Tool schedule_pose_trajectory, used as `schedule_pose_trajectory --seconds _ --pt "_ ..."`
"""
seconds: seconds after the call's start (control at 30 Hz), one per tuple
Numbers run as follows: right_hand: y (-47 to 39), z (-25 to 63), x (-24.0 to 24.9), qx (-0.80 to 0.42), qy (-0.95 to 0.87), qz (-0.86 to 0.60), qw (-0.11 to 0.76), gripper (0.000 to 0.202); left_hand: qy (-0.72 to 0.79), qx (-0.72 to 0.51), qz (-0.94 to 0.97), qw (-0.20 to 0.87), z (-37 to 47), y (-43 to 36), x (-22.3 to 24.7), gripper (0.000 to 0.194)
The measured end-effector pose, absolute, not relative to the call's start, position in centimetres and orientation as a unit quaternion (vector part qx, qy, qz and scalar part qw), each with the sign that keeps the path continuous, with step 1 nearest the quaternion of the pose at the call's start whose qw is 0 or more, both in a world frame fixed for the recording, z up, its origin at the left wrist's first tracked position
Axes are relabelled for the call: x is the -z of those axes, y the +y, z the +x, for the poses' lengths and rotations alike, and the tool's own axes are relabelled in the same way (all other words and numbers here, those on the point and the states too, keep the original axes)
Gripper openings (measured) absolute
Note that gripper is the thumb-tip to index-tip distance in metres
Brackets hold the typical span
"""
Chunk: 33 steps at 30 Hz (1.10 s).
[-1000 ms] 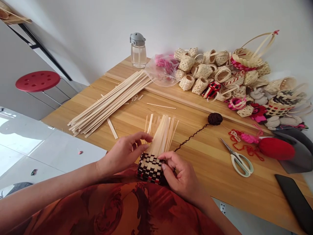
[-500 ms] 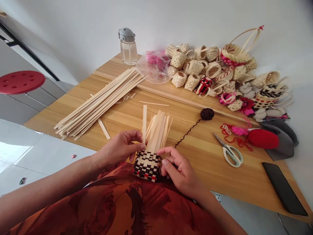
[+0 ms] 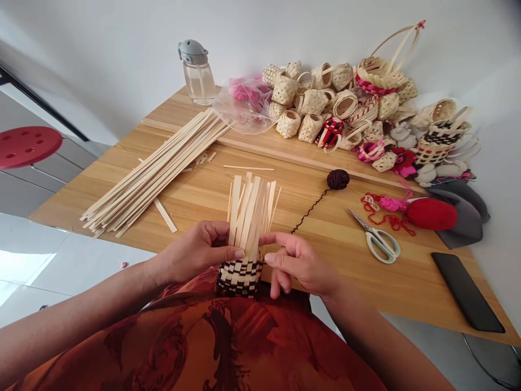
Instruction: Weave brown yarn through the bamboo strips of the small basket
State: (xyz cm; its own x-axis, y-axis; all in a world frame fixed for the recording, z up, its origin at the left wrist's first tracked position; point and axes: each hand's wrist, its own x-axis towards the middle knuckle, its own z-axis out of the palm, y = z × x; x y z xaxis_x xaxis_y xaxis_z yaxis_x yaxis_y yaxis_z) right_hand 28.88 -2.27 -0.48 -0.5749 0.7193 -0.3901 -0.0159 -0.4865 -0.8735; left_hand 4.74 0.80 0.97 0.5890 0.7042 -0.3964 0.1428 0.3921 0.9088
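Observation:
A small woven basket (image 3: 239, 279) in dark brown and pale checks rests against my lap at the table's edge. Its long upright wooden strips (image 3: 248, 209) fan out above the weave. My left hand (image 3: 211, 244) pinches the strips at the basket's left, thumb across the front just over the woven rim. At the right side, my right hand (image 3: 299, 263) has its index finger against the strips and its thumb near the rim, with dark brown yarn (image 3: 311, 209) at the fingers. That yarn runs back to a ball (image 3: 337, 179) on the table; part of it is hidden behind the hand.
Loose wooden strips (image 3: 154, 174) lie in a bundle on the left. Scissors (image 3: 376, 239), red yarn (image 3: 431, 213) and a black phone (image 3: 468, 291) are on the right. Several finished small baskets (image 3: 313, 102) line the wall, beside a plastic bag (image 3: 244, 106) and a bottle (image 3: 199, 76).
The single strip that stood apart in my left fingers is now together with the others. My left thumb has come across the front of the strips. The view has shifted slightly.

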Motion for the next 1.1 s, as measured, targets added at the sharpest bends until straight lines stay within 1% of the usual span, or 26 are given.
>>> schedule_pose_trajectory --seconds 0.1,0.17,0.27,0.33,0.43,0.5,0.57,0.67,0.77,0.83,0.87,0.97,1.1 --pt "-2.1 28.9 0.8 -0.743 -0.465 -0.428 0.221 0.024 0.4 -0.193 0.514 0.734 4.8 0.6 -1.1 0.02" --pt "-2.2 29.0 0.8 -0.731 -0.485 -0.441 0.189 0.024 0.401 -0.194 0.506 0.739 4.7 0.5 -1.1 0.019" --pt "-2.3 29.2 0.6 -0.738 -0.495 -0.434 0.149 0.043 0.407 -0.197 0.502 0.737 4.7 0.4 -1.1 0.021" --pt "-2.2 29.2 0.4 -0.756 -0.486 -0.412 0.15 0.055 0.405 -0.201 0.507 0.734 4.7 0.4 -1.1 0.022" --pt "-1.8 29.3 0.1 -0.787 -0.473 -0.371 0.139 0.065 0.388 -0.204 0.507 0.742 4.8 0.4 -1.1 0.022" --pt "-1.5 29.5 -0.1 -0.783 -0.489 -0.37 0.102 0.065 0.389 -0.203 0.507 0.742 4.9 0.4 -1.2 0.018" --pt "-1.1 29.7 -0.4 -0.768 -0.51 -0.382 0.067 0.06 0.407 -0.2 0.518 0.725 4.9 0.4 -1.3 0.017" --pt "-0.7 29.9 -0.6 -0.76 -0.519 -0.388 0.048 0.053 0.436 -0.189 0.554 0.683 4.8 0.6 -1.4 0.021" --pt "-0.6 29.5 -0.5 -0.761 -0.519 -0.385 0.052 0.041 0.448 -0.176 0.6 0.639 4.7 0.8 -1.4 0.025" --pt "-0.8 28.9 -0.1 -0.751 -0.515 -0.404 0.085 0.028 0.451 -0.171 0.629 0.61 4.6 1.1 -1.4 0.029" --pt "-1.0 28.6 0.2 -0.739 -0.512 -0.423 0.111 0.026 0.453 -0.172 0.64 0.596 4.6 1.2 -1.4 0.031" --pt "-1.6 27.5 0.7 -0.691 -0.511 -0.485 0.165 0.033 0.452 -0.165 0.67 0.566 4.5 1.6 -1.4 0.034" --pt "-2.0 27.2 0.8 -0.67 -0.534 -0.492 0.152 0.036 0.448 -0.138 0.688 0.554 4.3 2.2 -1.6 0.025"
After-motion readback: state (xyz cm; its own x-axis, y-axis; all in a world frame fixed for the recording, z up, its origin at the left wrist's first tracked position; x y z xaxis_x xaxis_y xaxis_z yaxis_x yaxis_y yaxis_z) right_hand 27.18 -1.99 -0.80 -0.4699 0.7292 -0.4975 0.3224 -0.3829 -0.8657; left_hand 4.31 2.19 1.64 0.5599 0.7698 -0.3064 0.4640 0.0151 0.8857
